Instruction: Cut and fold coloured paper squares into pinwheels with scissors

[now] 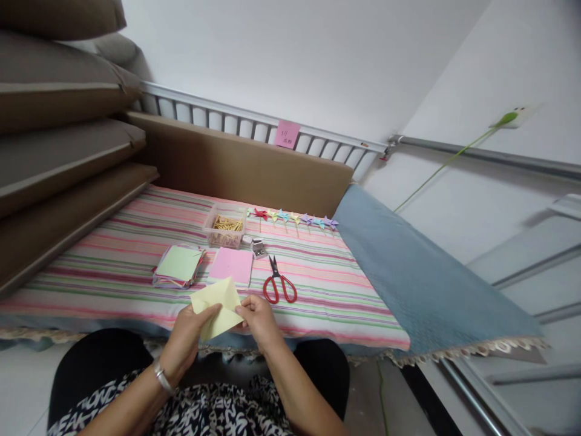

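A pale yellow square of paper (223,297) with crease lines is held up between both hands above the near edge of the table. My left hand (188,332) grips its lower left part, thumb lying on top. At the right corner, my right hand (258,320) pinches it between thumb and fingers. Just beyond the paper lies a stack of pink paper squares (232,265), partly covered by it. Red-handled scissors (276,283) rest to the right, blades pointing away. To the left sits a pile of paper squares (179,265) with a light green sheet on top.
A clear plastic box (224,227) holds thin wooden sticks. Beside it stands a small open box of pins (258,248). Several paper pinwheels (295,219) on sticks lie in a row at the back. Stacked cushions (68,133) rise at the left; a brown board (245,160) stands behind.
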{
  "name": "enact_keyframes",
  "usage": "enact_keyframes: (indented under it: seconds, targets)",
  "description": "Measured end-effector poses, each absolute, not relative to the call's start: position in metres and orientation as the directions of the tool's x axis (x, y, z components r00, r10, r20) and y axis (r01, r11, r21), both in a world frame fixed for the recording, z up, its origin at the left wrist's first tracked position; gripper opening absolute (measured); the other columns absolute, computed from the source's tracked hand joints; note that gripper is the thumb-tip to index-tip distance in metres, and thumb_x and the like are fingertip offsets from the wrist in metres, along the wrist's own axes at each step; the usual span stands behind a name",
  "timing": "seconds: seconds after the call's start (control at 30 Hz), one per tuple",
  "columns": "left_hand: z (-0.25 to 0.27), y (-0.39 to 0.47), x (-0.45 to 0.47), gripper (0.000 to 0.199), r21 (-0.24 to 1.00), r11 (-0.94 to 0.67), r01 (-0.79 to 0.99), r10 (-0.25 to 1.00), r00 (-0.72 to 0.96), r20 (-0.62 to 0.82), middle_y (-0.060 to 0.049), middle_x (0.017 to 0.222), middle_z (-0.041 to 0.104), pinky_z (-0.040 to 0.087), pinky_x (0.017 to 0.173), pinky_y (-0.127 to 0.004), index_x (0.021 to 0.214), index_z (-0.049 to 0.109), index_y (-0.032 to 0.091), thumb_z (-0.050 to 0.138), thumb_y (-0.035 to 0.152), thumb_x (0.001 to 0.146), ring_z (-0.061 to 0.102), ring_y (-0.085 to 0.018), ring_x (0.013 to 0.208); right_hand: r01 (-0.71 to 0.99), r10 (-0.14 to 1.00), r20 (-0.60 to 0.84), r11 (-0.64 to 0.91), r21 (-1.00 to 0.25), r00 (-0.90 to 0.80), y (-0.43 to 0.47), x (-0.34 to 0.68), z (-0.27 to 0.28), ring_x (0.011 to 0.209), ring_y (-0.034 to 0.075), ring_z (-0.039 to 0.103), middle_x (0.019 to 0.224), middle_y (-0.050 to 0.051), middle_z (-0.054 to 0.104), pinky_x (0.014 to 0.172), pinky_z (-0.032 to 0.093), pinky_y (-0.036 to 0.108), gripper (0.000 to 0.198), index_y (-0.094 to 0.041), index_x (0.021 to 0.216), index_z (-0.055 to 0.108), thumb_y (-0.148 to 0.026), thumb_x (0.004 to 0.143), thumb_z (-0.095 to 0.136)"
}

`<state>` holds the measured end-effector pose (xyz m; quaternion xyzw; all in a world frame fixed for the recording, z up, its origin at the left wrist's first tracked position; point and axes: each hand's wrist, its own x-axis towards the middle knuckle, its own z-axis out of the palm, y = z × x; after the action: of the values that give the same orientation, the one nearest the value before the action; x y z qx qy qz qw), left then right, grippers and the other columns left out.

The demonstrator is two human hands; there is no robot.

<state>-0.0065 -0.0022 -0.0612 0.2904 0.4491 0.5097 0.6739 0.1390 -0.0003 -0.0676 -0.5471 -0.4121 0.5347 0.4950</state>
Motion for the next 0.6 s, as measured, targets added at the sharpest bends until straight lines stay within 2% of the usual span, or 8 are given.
enact_keyframes:
  seconds: [0.23,0.3,0.4,0.53,0.6]
  targets:
    - [-0.066,0.000,-0.006,0.039,0.861,0.296,-0.414,0.952,0.055,-0.300,-0.009,0.081,0.073,0.050,0.059,-0.029,0.092,0.064,0.012,0.074,0.028,0.058,0.066,-0.023,0.065,0.036,0.985,-0.165,-0.166,-0.985,0.041,0.005,0.141,-0.077,0.034,0.006,0.041,0.047,-0.006,0.054,0.037,0.031,0.018,0.022,-0.018,0.061,0.051,-0.036,0.061,0.063]
    - [-0.068,0.001,-0.006,0.040,0.854,0.291,-0.431,0.953,0.055,-0.297,-0.009,0.081,0.073,0.050,0.060,-0.030,0.095,0.064,0.012,0.073,0.027,0.059,0.066,-0.023,0.066,0.101,0.987,-0.154,-0.158,-0.982,0.045,0.008,0.139,-0.085,0.032,0.006,0.039,0.043,-0.007,0.050,0.035,0.028,0.018,0.023,-0.018,0.061,0.050,-0.037,0.064,0.061]
    - [-0.072,0.005,-0.010,0.041,0.827,0.316,-0.465,0.944,0.070,-0.321,-0.010,0.079,0.073,0.050,0.059,-0.030,0.096,0.064,0.011,0.072,0.026,0.059,0.067,-0.024,0.065,0.232,0.990,-0.136,-0.143,-0.962,0.043,0.015,0.141,-0.096,0.034,0.008,0.044,0.041,-0.006,0.049,0.037,0.032,0.019,0.022,-0.017,0.063,0.053,-0.038,0.066,0.060]
    - [-0.076,0.013,-0.023,0.041,0.817,0.315,-0.484,0.937,0.022,-0.348,-0.009,0.077,0.073,0.050,0.056,-0.029,0.094,0.064,0.011,0.074,0.025,0.057,0.067,-0.023,0.063,0.453,0.993,-0.057,-0.099,-0.886,0.106,0.035,0.174,-0.105,0.049,0.015,0.055,0.053,0.000,0.058,0.051,0.043,0.026,0.020,-0.017,0.067,0.058,-0.035,0.074,0.053]
    - [-0.076,0.018,-0.031,0.043,0.817,0.311,-0.485,0.932,-0.015,-0.363,-0.010,0.078,0.073,0.050,0.056,-0.028,0.094,0.064,0.010,0.075,0.024,0.056,0.067,-0.023,0.063,0.576,0.984,0.029,-0.080,-0.813,0.177,0.046,0.204,-0.109,0.074,0.020,0.059,0.074,0.006,0.063,0.070,0.044,0.031,0.017,-0.016,0.074,0.061,-0.028,0.077,0.049]
